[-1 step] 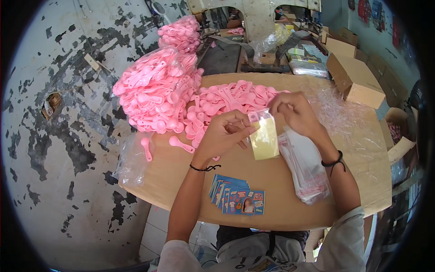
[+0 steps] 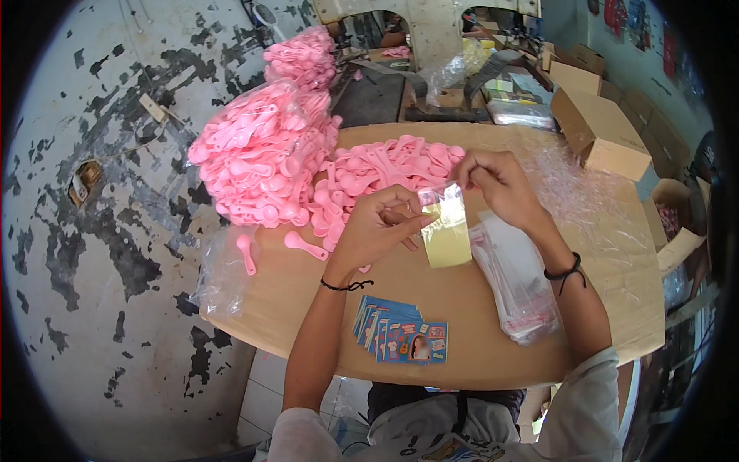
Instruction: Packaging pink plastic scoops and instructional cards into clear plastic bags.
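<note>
My left hand (image 2: 382, 229) pinches the left edge of a small clear plastic bag (image 2: 453, 202) between thumb and fingers. A pale yellow card (image 2: 447, 246) shows inside it, with light glaring off the film. At the bag's upper right corner is my right hand (image 2: 495, 185), its fingers curled and pressed together; whatever they grip there is too small to make out. Beyond both hands lies a heap of loose pink plastic spoons (image 2: 400, 163). Closer to me, blue printed cards (image 2: 416, 343) are fanned out in a stack. A pile of flat clear plastic bags (image 2: 512, 285) rests beside my right forearm.
Large clear sacks full of pink spoons (image 2: 258, 150) stand at the table's left, against a peeling wall. A crumpled plastic bag (image 2: 223, 281) lies at the left edge. Plastic scraps (image 2: 573, 181) and an open cardboard box (image 2: 600, 135) are at the right of the brown tabletop (image 2: 600, 300).
The plastic bag has tilted slightly, and the glare on it has spread. Both hands hold nearly the same pose; the whole view has shifted a little.
</note>
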`<move>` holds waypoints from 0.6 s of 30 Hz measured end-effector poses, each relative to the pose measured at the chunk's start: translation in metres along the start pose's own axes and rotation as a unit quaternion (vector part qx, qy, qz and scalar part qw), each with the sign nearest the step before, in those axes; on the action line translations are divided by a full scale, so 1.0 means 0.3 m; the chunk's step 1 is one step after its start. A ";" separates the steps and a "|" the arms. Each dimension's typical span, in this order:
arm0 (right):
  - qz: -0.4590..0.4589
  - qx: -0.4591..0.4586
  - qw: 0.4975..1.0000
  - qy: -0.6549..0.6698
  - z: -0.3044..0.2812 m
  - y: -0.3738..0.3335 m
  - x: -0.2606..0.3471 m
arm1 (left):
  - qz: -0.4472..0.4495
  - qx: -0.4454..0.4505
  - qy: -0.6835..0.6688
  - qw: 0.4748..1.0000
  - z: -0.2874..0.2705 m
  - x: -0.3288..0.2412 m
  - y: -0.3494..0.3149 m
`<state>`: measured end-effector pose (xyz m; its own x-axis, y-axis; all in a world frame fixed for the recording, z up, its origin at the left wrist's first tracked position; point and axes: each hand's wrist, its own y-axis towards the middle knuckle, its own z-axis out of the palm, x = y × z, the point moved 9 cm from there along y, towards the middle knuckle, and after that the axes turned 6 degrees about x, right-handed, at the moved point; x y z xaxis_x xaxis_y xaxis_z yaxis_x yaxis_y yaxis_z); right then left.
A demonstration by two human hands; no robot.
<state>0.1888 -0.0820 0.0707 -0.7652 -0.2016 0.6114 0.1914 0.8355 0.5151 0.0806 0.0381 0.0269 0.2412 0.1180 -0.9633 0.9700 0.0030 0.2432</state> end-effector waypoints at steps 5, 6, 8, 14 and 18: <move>0.163 0.108 0.981 -0.002 0.062 -0.008 0.042 | 0.035 -0.022 0.006 0.999 0.015 -0.009 0.005; 0.148 0.083 0.984 0.052 0.053 -0.016 0.035 | 0.046 -0.017 0.032 0.998 0.016 0.006 0.011; 0.147 0.080 0.985 0.037 -0.012 -0.016 0.086 | 0.062 -0.027 0.018 0.998 0.029 -0.007 0.016; 0.129 -0.080 0.988 -0.027 -0.316 -0.239 0.333 | 0.047 -0.059 0.020 0.997 -0.003 -0.007 -0.012; 0.230 -0.149 0.928 -0.253 -0.542 -0.871 0.371 | 0.015 0.003 0.111 0.994 0.065 0.031 0.018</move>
<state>0.1534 -0.4059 0.1017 -0.7369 0.4693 0.4865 0.6727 0.5804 0.4590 0.0886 0.0198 0.0170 0.2583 0.3345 -0.9063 0.9626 -0.0098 0.2708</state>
